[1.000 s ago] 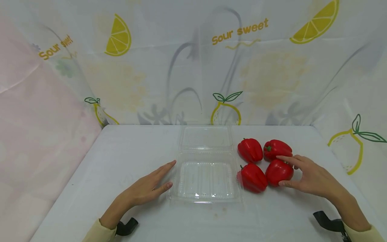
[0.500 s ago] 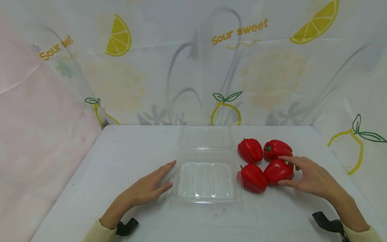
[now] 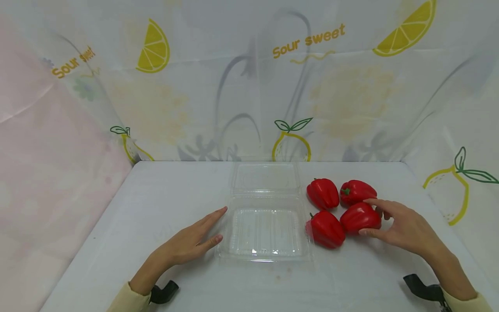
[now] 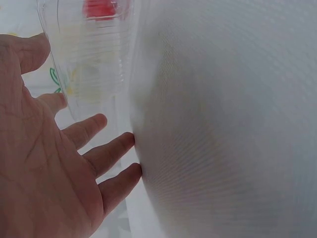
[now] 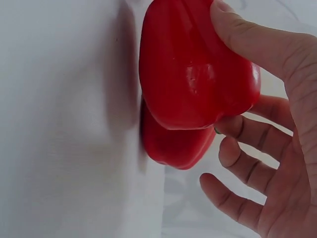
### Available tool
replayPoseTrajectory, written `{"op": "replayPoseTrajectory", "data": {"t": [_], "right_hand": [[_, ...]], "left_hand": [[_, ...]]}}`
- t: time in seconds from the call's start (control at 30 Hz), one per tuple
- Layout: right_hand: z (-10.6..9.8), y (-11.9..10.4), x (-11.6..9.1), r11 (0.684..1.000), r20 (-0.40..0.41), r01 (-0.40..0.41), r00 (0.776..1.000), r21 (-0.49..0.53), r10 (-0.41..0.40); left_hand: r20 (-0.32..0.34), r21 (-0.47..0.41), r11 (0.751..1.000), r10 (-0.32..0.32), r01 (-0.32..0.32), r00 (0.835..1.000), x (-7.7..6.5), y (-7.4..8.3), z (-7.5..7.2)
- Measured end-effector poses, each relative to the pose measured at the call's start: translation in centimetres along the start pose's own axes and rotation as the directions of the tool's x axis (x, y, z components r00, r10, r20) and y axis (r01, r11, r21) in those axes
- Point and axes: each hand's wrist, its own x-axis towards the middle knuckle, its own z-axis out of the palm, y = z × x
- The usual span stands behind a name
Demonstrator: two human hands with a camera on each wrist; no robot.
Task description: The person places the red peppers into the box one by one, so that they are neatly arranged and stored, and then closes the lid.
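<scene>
My right hand (image 3: 405,225) has its thumb and index finger around a red bell pepper (image 3: 360,217), the nearer right one of a cluster. In the right wrist view the thumb lies along one side of this pepper (image 5: 193,64), while the lower fingers curl loosely off it. At the left edge of a clear plastic clamshell box (image 3: 269,258) rests my left hand (image 3: 187,242), fingers extended and holding nothing. The box stands with its lid (image 3: 266,177) laid back. From the left wrist, the open palm (image 4: 49,148) shows beside the box wall (image 4: 94,59).
Another red bell pepper (image 3: 326,230) sits against the box's right side. Behind are two more, a left pepper (image 3: 322,193) and a right pepper (image 3: 359,192). A printed cloth (image 3: 241,95) hangs behind the white table (image 3: 156,186).
The gripped bell pepper has turned onto its side and shifted slightly up and right with my right hand. The left hand and the box look unmoved.
</scene>
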Motion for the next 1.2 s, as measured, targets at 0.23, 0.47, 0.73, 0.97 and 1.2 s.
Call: {"op": "replayPoseTrajectory", "data": {"t": [0.23, 0.47, 0.73, 0.97, 1.2], "right_hand": [[-0.2, -0.1, 0.3, 0.999, -0.113, 0.043, 0.993, 0.001, -0.043], [-0.6, -0.7, 0.6, 0.999, -0.171, 0.053, 0.984, 0.004, -0.052], [-0.8, -1.7, 1.2, 0.998, -0.201, 0.057, 0.978, 0.019, -0.052], [-0.7, -2.8, 1.8, 0.996, -0.251, 0.092, 0.964, 0.018, -0.085], [-0.5, -4.4, 2.6, 0.993, -0.261, 0.103, 0.962, 0.054, -0.085]], "left_hand": [[0.002, 0.003, 1.000, 0.000, 0.000, 1.000, 0.1, -0.1, 0.0], [0.001, -0.007, 1.000, 0.010, -0.010, 1.000, 0.2, 0.0, -0.1], [0.003, -0.006, 1.000, 0.021, -0.021, 1.000, 0.3, -0.1, 0.0], [0.014, -0.013, 1.000, 0.020, -0.019, 1.000, 0.4, -0.2, 0.0], [0.017, -0.012, 1.000, 0.019, -0.018, 1.000, 0.4, -0.4, 0.1]]}}
